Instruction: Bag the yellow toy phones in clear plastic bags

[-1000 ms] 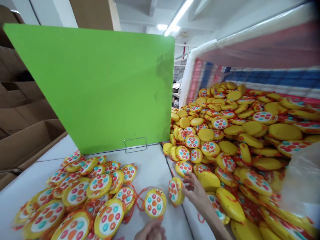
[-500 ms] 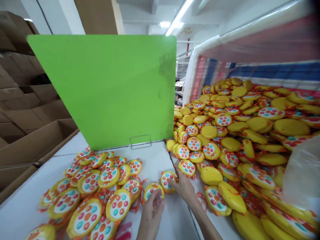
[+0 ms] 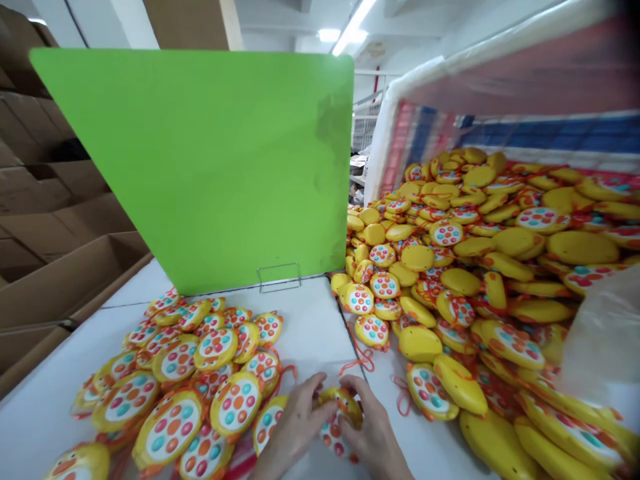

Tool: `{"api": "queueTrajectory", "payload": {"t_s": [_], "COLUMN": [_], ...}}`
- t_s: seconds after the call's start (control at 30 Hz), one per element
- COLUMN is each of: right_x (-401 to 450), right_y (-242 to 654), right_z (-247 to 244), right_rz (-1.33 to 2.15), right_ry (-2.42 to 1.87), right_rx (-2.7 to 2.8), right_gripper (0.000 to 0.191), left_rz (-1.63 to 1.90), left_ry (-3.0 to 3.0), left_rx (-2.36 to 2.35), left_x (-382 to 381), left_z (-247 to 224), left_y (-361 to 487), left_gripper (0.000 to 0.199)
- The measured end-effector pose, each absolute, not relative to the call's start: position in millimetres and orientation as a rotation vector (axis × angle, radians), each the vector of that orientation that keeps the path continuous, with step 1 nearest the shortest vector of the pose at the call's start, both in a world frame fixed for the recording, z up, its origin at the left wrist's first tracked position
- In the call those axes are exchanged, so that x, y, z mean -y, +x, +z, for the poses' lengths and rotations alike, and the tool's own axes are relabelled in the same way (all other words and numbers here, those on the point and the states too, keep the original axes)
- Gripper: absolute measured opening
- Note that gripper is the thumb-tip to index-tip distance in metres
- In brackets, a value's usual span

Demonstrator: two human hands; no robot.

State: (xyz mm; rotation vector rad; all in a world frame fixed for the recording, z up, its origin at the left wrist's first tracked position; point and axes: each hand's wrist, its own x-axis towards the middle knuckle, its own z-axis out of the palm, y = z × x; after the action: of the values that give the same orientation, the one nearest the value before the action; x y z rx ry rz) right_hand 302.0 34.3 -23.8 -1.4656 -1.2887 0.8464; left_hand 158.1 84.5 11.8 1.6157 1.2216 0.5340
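Note:
Just above the white table, my left hand and my right hand are closed around one yellow duck-shaped toy from its two sides. Its white face with coloured round buttons is partly covered by my fingers and thumbs. Beside my left forearm lies another duck toy, partly hidden by the hand. To the left spreads a group of similar duck toys, mostly with the button side up and with orange cords.
A green board stands upright at the back, a wire holder at its foot. On the right, a large heap of duck toys spills from a striped fabric-lined bin. Cardboard boxes stand at left, clear plastic at right.
My right hand has moved down from the heap's edge with the duck toy, and my left hand has joined it. The other toy now lies farther left, by the group.

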Motion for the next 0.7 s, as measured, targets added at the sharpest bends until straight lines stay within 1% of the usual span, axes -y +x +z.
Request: {"api": "queueTrajectory", "payload": {"t_s": [0.13, 0.27, 0.33, 0.4, 0.47, 0.5, 0.57, 0.6, 0.7], "right_x": [-14.6, -5.1, -1.0, 5.4, 14.0, 18.5, 26.1, 28.6, 30.8], "right_y": [300.2, 300.1, 304.1, 309.7, 313.4, 313.7, 310.5, 307.3, 297.0], "right_z": [-20.0, -14.8, -11.3, -7.7, -4.3, -2.9, -1.2, -1.2, -3.8], "right_rz": [0.939, 1.019, 1.045, 1.128, 1.286, 1.366, 1.450, 1.462, 1.421], "right_ry": [-1.416, -1.337, -1.301, -1.265, -1.230, -1.214, -1.160, -1.116, -1.029], "right_rx": [1.106, 0.925, 0.832, 0.696, 0.564, 0.520, 0.524, 0.545, 0.607], "right_gripper": [0.031, 0.024, 0.028, 0.038, 0.049, 0.051, 0.050, 0.048, 0.044], "left_rz": [0.442, 0.427, 0.431, 0.451, 0.479, 0.483, 0.487, 0.492, 0.522], "left_ry": [1.537, 1.474, 1.370, 1.262, 1.207, 1.194, 1.189, 1.202, 1.255], "left_rx": [-1.117, -1.049, -0.989, -0.955, -1.011, -1.053, -1.111, -1.105, -1.002], "left_x": [-67.8, -54.0, -48.5, -43.9, -40.8, -39.8, -39.4, -39.6, -40.3], "left_z": [8.8, 6.5, 7.6, 9.6, 11.0, 11.2, 10.4, 9.5, 6.9], "left_y": [152.3, 153.7, 153.3, 150.5, 145.8, 143.4, 139.6, 138.5, 138.1], "left_gripper": [0.043, 0.044, 0.045, 0.045, 0.049, 0.052, 0.056, 0.055, 0.046]}}
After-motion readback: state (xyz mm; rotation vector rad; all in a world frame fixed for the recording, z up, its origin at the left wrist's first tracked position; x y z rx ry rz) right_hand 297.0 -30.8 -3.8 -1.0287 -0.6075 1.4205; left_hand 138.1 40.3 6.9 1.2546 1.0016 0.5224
